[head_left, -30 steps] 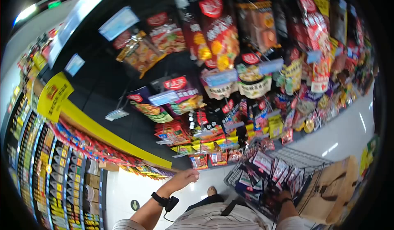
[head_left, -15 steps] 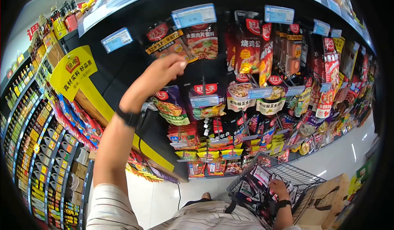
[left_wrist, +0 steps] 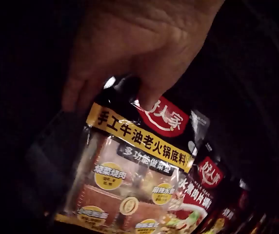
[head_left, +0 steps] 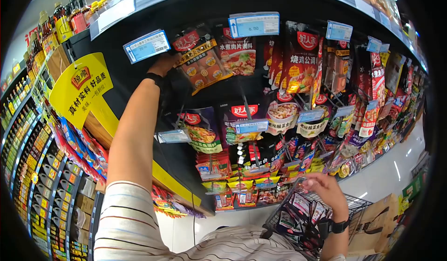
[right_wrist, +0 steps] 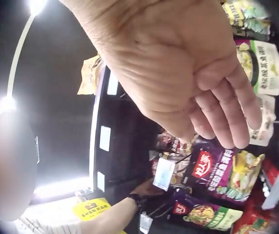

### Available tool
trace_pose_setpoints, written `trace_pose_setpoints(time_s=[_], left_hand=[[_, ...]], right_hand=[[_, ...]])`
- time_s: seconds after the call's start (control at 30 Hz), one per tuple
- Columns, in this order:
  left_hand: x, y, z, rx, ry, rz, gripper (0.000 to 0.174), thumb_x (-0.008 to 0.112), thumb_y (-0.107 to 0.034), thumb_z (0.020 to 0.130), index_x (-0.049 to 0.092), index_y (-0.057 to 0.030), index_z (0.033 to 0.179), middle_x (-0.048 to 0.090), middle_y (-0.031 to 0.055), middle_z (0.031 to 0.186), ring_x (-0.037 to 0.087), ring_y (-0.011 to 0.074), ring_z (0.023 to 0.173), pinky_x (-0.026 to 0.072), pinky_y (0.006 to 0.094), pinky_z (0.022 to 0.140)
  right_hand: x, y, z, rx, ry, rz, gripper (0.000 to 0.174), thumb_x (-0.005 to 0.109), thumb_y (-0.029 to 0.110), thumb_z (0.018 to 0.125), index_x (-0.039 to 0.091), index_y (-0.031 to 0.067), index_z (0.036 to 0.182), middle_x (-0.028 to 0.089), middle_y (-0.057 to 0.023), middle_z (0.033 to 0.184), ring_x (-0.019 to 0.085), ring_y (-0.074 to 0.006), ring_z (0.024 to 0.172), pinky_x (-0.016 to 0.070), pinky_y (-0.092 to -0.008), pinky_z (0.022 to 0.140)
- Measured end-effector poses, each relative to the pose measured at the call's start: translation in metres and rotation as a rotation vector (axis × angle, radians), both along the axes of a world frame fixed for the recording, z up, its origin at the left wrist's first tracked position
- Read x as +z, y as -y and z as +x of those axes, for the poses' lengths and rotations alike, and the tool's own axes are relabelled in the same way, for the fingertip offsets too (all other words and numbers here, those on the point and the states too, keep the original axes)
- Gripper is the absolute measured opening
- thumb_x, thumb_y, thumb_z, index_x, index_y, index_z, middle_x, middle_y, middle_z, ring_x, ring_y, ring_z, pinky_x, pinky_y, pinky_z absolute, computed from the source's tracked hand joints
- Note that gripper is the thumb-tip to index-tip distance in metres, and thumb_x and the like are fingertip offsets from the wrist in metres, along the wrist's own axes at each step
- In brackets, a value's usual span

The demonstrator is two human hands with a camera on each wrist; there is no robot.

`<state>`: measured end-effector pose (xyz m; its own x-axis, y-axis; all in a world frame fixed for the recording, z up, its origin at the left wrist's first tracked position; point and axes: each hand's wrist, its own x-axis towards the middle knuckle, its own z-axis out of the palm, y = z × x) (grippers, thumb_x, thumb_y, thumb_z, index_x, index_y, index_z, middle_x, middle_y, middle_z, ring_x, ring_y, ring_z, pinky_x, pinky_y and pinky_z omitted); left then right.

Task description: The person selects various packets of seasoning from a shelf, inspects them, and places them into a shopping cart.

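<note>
In the head view my left hand (head_left: 164,64) is at the left side of a clear-fronted hot pot packet (head_left: 202,67) hanging on the upper row. The left wrist view shows that hand (left_wrist: 139,53) with thumb and fingers gripping the packet's dark top edge (left_wrist: 122,90); the lower part hangs free. A red-labelled packet (head_left: 236,51) hangs beside it. My right hand (head_left: 323,189) is raised above the wire cart, its fingers relaxed and holding nothing; in the right wrist view the hand (right_wrist: 193,78) is before purple packets (right_wrist: 217,170).
The wire cart (head_left: 358,205) holds several dark packets (head_left: 298,214), with a brown bag (head_left: 377,223) at its right. Price tags (head_left: 146,46) jut from the hooks. A yellow sign (head_left: 84,91) hangs at the shelf's left end.
My left hand has risen from low by the shelf, across the upper row, to the hot pot packet's left side. The right hand has lifted from the packets in the cart.
</note>
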<state>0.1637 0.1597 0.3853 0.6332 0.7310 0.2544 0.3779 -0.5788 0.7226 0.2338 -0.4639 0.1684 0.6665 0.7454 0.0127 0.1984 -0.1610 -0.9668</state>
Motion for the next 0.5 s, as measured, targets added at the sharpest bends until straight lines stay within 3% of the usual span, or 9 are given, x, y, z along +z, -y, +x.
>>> trace_pose_setpoints(time_s=[0.07, 0.17, 0.27, 0.33, 0.43, 0.5], left_hand=[[-0.004, -0.008, 0.0, -0.129, 0.191, -0.067, 0.066, 0.063, -0.058, 0.09, 0.058, -0.0041, 0.127, 0.063, 0.0146, 0.124, 0.059, 0.0272, 0.112, 0.0481, 0.044, 0.091], [-0.014, -0.026, 0.011, -0.071, 0.269, -0.195, 0.065, 0.065, -0.058, 0.089, 0.058, -0.0059, 0.127, 0.064, 0.0122, 0.12, 0.059, 0.0271, 0.112, 0.0479, 0.0442, 0.091], [-0.039, -0.075, 0.016, -0.119, 0.376, -0.049, 0.044, 0.063, -0.047, 0.095, 0.057, -0.0106, 0.118, 0.064, 0.0065, 0.112, 0.061, 0.022, 0.108, 0.0488, 0.0423, 0.089], [-0.032, -0.042, 0.003, -0.144, 0.609, -0.422, 0.025, 0.057, -0.036, 0.102, 0.055, -0.0133, 0.11, 0.064, 0.0024, 0.108, 0.063, 0.0177, 0.1, 0.0502, 0.0389, 0.085], [-0.035, -0.048, 0.013, -0.102, 0.707, -0.504, 0.02, 0.054, -0.033, 0.103, 0.056, -0.0144, 0.11, 0.064, 0.0017, 0.107, 0.064, 0.0167, 0.093, 0.0508, 0.0366, 0.082], [-0.05, -0.089, 0.025, -0.12, 0.604, -0.235, 0.019, 0.054, -0.03, 0.103, 0.056, -0.0137, 0.112, 0.064, 0.0025, 0.107, 0.065, 0.0181, 0.091, 0.0512, 0.0351, 0.081]], right_hand=[[0.034, -0.023, -0.001, 0.032, 0.029, 0.039, 0.03, 0.06, 0.02, 0.1, 0.065, -0.0017, 0.121, 0.073, -0.007, 0.094, 0.067, -0.0098, 0.089, 0.0526, -0.0247, 0.076], [0.065, -0.052, 0.0, 0.087, 0.08, 0.057, 0.03, 0.059, 0.02, 0.101, 0.063, -0.0024, 0.121, 0.074, -0.0097, 0.1, 0.069, -0.012, 0.094, 0.0543, -0.0259, 0.077], [0.096, -0.081, -0.004, 0.188, 0.104, 0.112, 0.029, 0.058, 0.017, 0.101, 0.062, -0.0026, 0.122, 0.073, -0.01, 0.101, 0.069, -0.0125, 0.093, 0.0548, -0.0268, 0.078], [0.108, -0.098, -0.002, 0.231, 0.143, 0.104, 0.029, 0.057, 0.016, 0.101, 0.061, -0.0027, 0.122, 0.073, -0.0098, 0.101, 0.069, -0.0125, 0.091, 0.0546, -0.0269, 0.079], [0.116, -0.125, 0.008, 0.269, 0.142, 0.15, 0.028, 0.056, 0.016, 0.101, 0.061, -0.0024, 0.122, 0.071, -0.009, 0.102, 0.068, -0.0119, 0.089, 0.054, -0.0271, 0.081], [0.13, -0.145, 0.014, 0.278, 0.125, 0.169, 0.028, 0.055, 0.016, 0.102, 0.06, -0.002, 0.123, 0.071, -0.0086, 0.103, 0.067, -0.0116, 0.089, 0.0539, -0.0272, 0.08]])
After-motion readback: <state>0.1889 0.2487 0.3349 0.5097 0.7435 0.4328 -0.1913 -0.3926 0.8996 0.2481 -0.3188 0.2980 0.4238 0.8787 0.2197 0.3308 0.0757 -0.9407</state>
